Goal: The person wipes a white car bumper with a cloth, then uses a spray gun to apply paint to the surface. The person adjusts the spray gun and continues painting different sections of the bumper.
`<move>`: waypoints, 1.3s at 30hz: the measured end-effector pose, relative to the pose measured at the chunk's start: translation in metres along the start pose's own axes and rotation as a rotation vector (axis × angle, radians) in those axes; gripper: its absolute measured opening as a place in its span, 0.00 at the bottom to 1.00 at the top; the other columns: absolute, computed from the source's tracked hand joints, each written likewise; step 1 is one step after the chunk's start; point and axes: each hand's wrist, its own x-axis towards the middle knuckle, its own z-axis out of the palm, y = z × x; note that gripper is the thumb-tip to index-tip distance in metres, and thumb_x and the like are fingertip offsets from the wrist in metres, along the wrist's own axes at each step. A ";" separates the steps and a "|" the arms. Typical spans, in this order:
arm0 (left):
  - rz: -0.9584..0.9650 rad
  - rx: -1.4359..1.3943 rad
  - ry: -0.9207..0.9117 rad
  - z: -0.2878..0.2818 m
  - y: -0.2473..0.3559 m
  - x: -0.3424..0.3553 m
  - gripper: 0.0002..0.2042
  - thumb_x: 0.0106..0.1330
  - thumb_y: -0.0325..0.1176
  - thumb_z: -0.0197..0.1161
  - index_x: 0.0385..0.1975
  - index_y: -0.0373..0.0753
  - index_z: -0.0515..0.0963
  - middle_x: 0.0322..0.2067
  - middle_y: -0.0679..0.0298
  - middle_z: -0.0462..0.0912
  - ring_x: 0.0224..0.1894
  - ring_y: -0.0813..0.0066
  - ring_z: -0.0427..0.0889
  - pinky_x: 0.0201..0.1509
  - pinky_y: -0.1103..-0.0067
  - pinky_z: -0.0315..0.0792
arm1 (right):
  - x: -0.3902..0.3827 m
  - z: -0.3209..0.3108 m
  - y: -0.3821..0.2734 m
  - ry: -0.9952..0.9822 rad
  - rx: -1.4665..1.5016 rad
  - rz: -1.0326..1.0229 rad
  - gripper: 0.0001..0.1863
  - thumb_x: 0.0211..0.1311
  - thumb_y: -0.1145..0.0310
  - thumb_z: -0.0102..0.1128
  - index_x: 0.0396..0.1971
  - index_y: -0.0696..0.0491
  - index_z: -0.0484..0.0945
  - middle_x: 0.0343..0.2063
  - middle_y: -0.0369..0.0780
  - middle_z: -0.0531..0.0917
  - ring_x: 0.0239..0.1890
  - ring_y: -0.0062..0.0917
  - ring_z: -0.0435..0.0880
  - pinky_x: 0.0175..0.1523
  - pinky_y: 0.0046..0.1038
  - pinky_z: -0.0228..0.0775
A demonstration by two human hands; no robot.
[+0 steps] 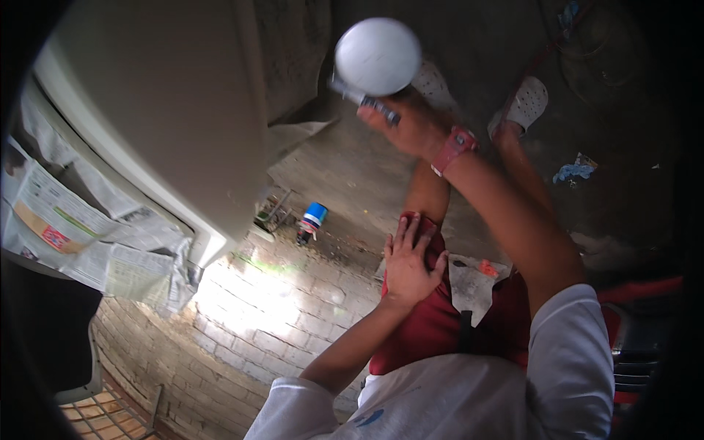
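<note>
My right hand (414, 128), with a red watch on its wrist, is closed round a spray gun (378, 57) topped by a round white cup. Some of the gun's metal body shows below the cup; the rest is hidden by the cup and my fingers. To the left of the gun stands a large smooth grey-beige panel (176, 95), with a gap between them. Newspaper sheets (70, 209) cover the area along the panel's pale lower edge. Flat on my left knee rests my left hand (412, 270), fingers spread, holding nothing.
A small blue-and-white container with a black end (313, 218) is on the ground near the panel. Bricks (293, 345) pave the lower left. A reddish hose (541, 55) runs past my white clog (529, 103). Crumpled blue scraps (574, 171) lie to the right.
</note>
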 end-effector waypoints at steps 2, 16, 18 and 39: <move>-0.053 -0.069 0.012 0.020 -0.014 -0.022 0.33 0.69 0.51 0.73 0.73 0.48 0.79 0.83 0.52 0.65 0.86 0.46 0.58 0.85 0.43 0.55 | 0.003 0.000 0.011 0.207 -0.120 -0.214 0.24 0.75 0.47 0.71 0.60 0.48 0.88 0.46 0.49 0.92 0.52 0.44 0.92 0.61 0.44 0.83; -0.114 -0.192 -0.067 0.169 -0.132 -0.065 0.32 0.69 0.50 0.72 0.72 0.48 0.79 0.80 0.53 0.69 0.84 0.47 0.63 0.83 0.44 0.59 | -0.088 0.232 0.130 -0.417 -0.297 -0.402 0.26 0.63 0.42 0.76 0.43 0.51 0.91 0.46 0.49 0.87 0.46 0.46 0.90 0.53 0.45 0.86; -0.129 -0.197 -0.100 0.182 -0.144 -0.074 0.33 0.69 0.52 0.72 0.74 0.50 0.78 0.82 0.55 0.67 0.86 0.47 0.60 0.83 0.43 0.58 | -0.099 0.275 0.131 -0.498 -0.303 -0.399 0.26 0.67 0.40 0.72 0.39 0.52 0.92 0.44 0.49 0.88 0.45 0.46 0.90 0.52 0.45 0.86; 0.028 -0.497 -0.071 0.226 -0.187 -0.132 0.31 0.75 0.60 0.63 0.75 0.56 0.79 0.87 0.59 0.55 0.90 0.55 0.44 0.89 0.48 0.51 | -0.305 0.132 -0.121 -0.317 -0.860 -0.080 0.26 0.85 0.49 0.58 0.58 0.60 0.81 0.47 0.48 0.85 0.44 0.41 0.84 0.52 0.41 0.79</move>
